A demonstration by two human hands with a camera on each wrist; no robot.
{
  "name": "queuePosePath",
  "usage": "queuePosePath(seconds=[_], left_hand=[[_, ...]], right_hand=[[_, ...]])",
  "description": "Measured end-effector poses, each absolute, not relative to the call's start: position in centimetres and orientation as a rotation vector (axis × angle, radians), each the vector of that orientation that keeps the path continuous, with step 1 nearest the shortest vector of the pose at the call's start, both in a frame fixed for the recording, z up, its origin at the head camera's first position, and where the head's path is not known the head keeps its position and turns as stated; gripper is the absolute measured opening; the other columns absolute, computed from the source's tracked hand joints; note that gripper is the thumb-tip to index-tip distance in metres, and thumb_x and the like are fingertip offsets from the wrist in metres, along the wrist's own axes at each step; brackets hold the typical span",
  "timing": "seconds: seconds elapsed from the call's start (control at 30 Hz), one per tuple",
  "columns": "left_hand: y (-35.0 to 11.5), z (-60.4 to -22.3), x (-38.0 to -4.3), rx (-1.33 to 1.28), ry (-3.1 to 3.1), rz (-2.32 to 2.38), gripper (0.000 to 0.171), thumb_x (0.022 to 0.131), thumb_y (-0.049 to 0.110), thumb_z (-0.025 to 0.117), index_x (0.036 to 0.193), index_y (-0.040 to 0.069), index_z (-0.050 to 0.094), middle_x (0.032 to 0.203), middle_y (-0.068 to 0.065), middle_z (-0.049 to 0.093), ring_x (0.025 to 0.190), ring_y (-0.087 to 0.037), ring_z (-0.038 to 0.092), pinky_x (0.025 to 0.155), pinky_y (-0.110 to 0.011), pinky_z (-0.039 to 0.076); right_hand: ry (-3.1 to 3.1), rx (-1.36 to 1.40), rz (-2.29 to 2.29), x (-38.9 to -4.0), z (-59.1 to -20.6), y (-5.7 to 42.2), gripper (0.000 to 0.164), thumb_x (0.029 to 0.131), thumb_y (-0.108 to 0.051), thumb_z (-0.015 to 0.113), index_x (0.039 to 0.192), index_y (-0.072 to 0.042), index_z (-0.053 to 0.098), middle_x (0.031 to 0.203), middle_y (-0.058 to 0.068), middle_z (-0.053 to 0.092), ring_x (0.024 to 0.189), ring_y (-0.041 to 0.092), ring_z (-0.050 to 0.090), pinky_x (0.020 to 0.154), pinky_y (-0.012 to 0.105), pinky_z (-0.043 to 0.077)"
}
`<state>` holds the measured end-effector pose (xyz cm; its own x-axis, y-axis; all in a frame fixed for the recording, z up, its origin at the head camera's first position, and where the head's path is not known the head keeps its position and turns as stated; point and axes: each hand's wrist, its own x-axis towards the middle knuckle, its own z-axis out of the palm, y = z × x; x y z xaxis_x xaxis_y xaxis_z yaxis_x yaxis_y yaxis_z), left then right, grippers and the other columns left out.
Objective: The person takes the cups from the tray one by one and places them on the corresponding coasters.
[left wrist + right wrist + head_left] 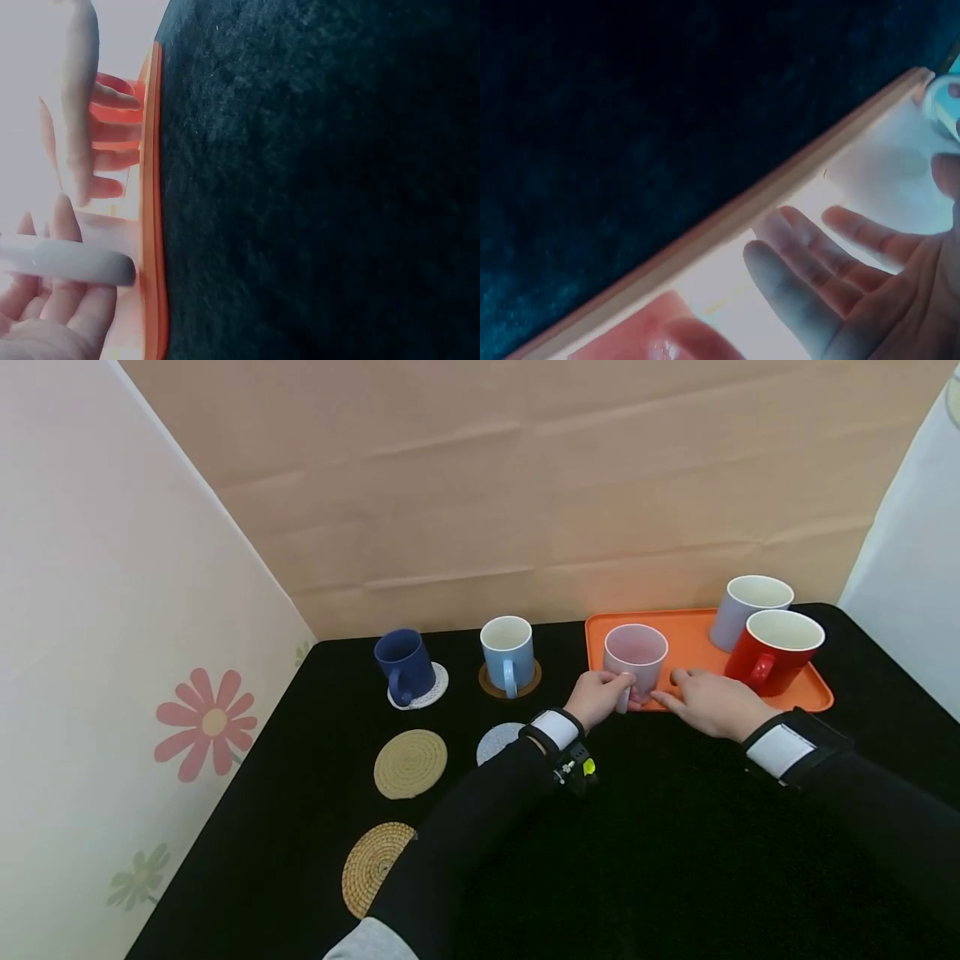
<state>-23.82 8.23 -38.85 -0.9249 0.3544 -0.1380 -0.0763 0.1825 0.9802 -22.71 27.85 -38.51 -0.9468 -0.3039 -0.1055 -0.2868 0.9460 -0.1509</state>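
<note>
A pale pink mug (636,647) stands at the left front part of the orange tray (690,639). My left hand (597,697) pinches its handle (75,261) between thumb and fingers. On the mug's other side is my right hand (716,703), palm facing it, fingers loosely extended and a fingertip near its lower wall. The right wrist view shows those fingers (847,277) spread over the tray, holding nothing. A red mug (776,656) and a lavender mug (750,606) stand just right of the right hand.
A navy mug (405,664) sits on a white coaster (435,689), and a light blue mug (506,652) on a brown coaster (534,681). Nearer are a grey coaster (497,742), a beige coaster (410,764) and a straw coaster (371,864), partly under the left sleeve.
</note>
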Motion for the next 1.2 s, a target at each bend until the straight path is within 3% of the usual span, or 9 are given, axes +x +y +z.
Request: queuePosePath(seconds=[0.13,0.33,0.47,0.73,1.2], left_hand=[[8.4,-39.2,-23.8,0.291,1.961,1.876,0.034,0.1,0.02,0.049,0.093,-0.007,0.069,0.078,-0.011,0.069,0.073,-0.018,0.067,0.084,-0.027,0.049],[8.5,-39.5,-23.7,0.275,1.966,1.894,0.031,0.1,0.016,0.047,0.075,0.003,0.059,0.065,-0.001,0.054,0.062,-0.011,0.056,0.07,-0.023,0.044],[8.7,-39.5,-23.5,0.281,2.023,1.871,0.033,0.101,0.016,0.045,0.073,0.002,0.054,0.063,0.0,0.048,0.061,-0.011,0.052,0.069,-0.025,0.042],[8.7,-39.1,-23.6,0.271,2.031,1.8,0.042,0.104,0.021,0.044,0.064,0.007,0.046,0.064,-0.001,0.047,0.064,-0.012,0.053,0.076,-0.03,0.046],[8.5,-40.6,-22.5,0.266,2.104,1.922,0.044,0.105,0.023,0.041,0.063,0.009,0.041,0.065,-0.001,0.042,0.067,-0.011,0.047,0.075,-0.03,0.047]], right_hand=[[2.964,-0.5,-0.206,-22.7,-39.1,27.5,0.058,0.098,-0.047,0.049,0.112,0.009,0.056,0.09,0.018,0.06,0.075,0.029,0.059,0.07,0.05,0.052],[2.997,-0.59,-0.222,-22.6,-39.7,27.1,0.042,0.095,-0.04,0.059,0.099,0.002,0.06,0.079,0.007,0.054,0.067,0.023,0.053,0.061,0.041,0.048],[3.02,-0.628,-0.223,-22.6,-39.7,27.3,0.033,0.093,-0.034,0.063,0.093,-0.001,0.06,0.074,0.004,0.051,0.063,0.02,0.051,0.057,0.037,0.046],[3.026,-0.682,-0.281,-22.5,-39.7,27.5,0.02,0.088,-0.02,0.071,0.091,-0.004,0.059,0.071,0.001,0.052,0.059,0.016,0.048,0.055,0.032,0.045],[3.043,-0.73,-0.279,-22.4,-39.7,27.2,0.015,0.088,-0.017,0.072,0.087,-0.006,0.062,0.071,0.001,0.05,0.059,0.016,0.046,0.055,0.031,0.043]])
